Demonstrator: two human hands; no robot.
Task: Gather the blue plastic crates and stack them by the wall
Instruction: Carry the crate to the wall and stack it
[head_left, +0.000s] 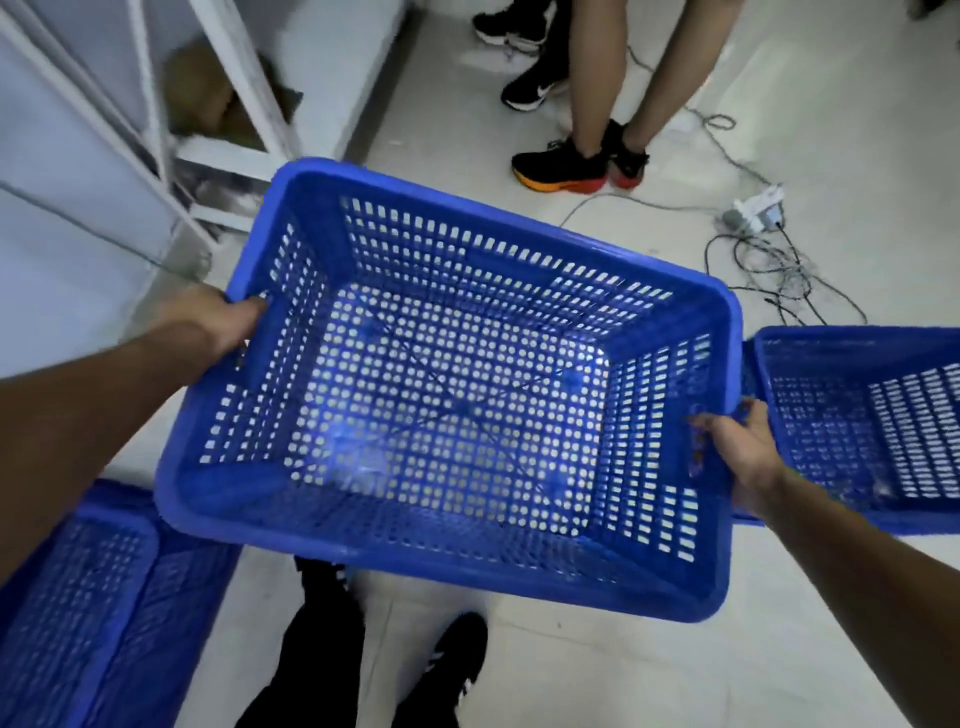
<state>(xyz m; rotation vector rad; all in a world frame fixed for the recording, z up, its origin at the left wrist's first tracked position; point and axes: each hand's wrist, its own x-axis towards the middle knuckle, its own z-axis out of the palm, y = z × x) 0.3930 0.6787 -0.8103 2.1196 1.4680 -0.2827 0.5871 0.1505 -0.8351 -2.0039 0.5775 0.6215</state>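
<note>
Blue crate (457, 395) clamped at rims by both hands, L (218, 322) & R (748, 452), off floor.

Both arms bare, extended forward and spread wide. Left hand (215, 325) clamped on the short-side rim of the blue crate (457, 551), fingers curled over into the inside. Right hand (743, 457) grips the opposite rim, thumb on top, fingers hooked inside the wall. Own legs and dark shoes visible below, standing.

A storeroom or back room: white metal shelving (228, 93), bare pale floor (857, 104), blue perforated crates (857, 426), power strip (753, 210) with loose cables.
</note>
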